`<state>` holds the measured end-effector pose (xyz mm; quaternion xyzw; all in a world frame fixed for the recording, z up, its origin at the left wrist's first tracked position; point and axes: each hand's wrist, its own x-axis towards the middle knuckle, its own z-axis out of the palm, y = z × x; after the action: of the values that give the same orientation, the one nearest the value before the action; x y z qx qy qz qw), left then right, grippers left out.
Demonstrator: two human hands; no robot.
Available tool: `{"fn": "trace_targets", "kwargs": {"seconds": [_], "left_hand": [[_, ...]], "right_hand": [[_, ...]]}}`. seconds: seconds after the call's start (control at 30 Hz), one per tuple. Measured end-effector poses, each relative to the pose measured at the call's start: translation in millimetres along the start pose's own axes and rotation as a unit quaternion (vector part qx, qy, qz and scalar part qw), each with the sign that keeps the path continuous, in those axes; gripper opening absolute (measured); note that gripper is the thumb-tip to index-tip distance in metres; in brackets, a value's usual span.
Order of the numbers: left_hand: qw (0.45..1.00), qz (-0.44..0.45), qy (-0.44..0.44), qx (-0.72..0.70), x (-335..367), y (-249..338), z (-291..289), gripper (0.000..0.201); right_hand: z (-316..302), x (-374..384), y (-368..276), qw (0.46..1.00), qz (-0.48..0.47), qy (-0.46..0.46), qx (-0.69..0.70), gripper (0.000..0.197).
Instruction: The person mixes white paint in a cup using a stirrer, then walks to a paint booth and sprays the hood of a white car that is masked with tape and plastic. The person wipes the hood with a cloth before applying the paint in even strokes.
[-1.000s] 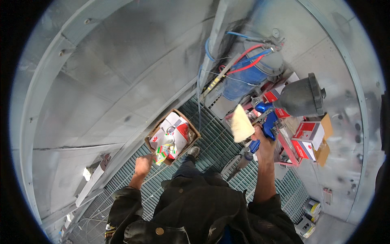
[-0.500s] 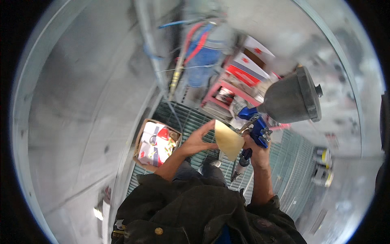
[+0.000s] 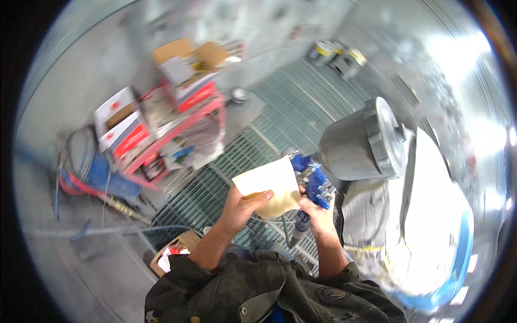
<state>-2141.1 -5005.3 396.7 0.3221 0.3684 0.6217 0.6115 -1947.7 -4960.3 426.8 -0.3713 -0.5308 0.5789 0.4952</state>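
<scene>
My left hand is closed on a pale yellow cloth, its thumb lying across the lower part of the sheet. The cloth spreads up and to the right, its right edge close to my right hand. My right hand is wrapped round the handle of a blue spray gun. A large grey lidded cup is fixed to the gun and leans out to the right. Below my right hand a hose fitting hangs from the grip. Whether my right fingertips also touch the cloth, I cannot tell.
A pink cart with cartons stands at the left, beside a blue drum and hoses. Metal grating covers the floor. Cans stand by the far wall. A large white-covered object with a blue rim is close at right.
The view has swung to the right: the cart now lies at the left and the white-covered object has appeared. My left thumb now lies over the cloth, which faces me more broadly.
</scene>
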Motion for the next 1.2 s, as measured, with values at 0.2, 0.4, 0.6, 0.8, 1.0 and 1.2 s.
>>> {"fn": "trace_targets", "kwargs": {"seconds": [0.2,0.4,0.6,0.8,1.0,1.2], "left_hand": [[0.972,-0.173,-0.096,-0.123,37,-99,150,0.034],[0.954,-0.225,-0.159,-0.122,47,-194,303,0.027],[0.909,-0.304,-0.261,-0.112,55,-248,375,0.044],[0.811,-0.498,-0.287,-0.114,73,-320,493,0.040],[0.749,-0.557,-0.343,-0.102,72,-377,620,0.043],[0.693,-0.601,-0.395,-0.054,45,-427,701,0.040]], "right_hand": [[-168,-64,-21,0.979,0.040,0.196,-0.040,0.026],[-324,-158,-49,0.927,0.032,0.372,0.036,0.019],[-407,-267,-56,0.804,0.000,0.589,0.082,0.022],[-460,-397,-40,0.509,-0.128,0.851,0.006,0.026],[-478,-462,-64,0.387,-0.168,0.898,-0.122,0.042],[-488,-488,-83,0.284,-0.123,0.935,-0.171,0.044]]}}
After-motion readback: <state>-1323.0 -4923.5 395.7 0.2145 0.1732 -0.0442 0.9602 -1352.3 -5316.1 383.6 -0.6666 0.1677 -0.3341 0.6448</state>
